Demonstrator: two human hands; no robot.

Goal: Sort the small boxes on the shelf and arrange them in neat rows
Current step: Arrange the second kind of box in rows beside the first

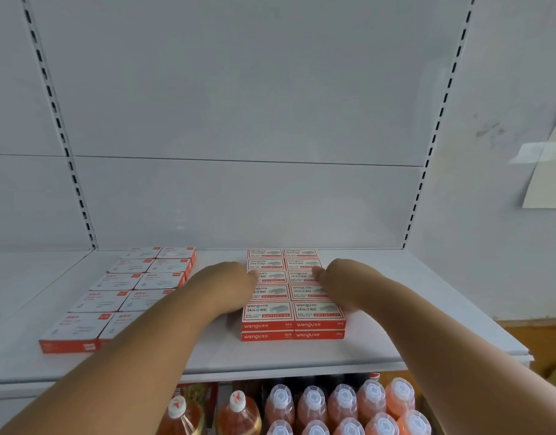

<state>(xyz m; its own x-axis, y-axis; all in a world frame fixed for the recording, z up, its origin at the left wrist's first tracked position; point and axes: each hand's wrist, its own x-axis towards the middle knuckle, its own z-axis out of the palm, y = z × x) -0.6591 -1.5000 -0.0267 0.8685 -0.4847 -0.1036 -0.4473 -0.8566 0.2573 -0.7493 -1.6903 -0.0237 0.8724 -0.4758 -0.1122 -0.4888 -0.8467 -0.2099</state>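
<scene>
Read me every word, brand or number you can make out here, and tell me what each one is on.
"wengu": red front edges and tops of the right block of boxes, which both hands flank.
"24/6": their tops and front edges.
Chinese print there: too small.
Left block of boxes: print blurred.
Bottle caps below: nothing legible.

The shelf (380,340) is plain pale grey-white, like the back panel (239,105) behind it, which has dark slots dotted down its uprights. The staple boxes (294,309) on the right have white tops with red bands and red fronts lettered in white. The boxes (113,296) on the left are white with small red corner tags and red sides. Below, the bottles (342,403) are orange with clear caps.
</scene>
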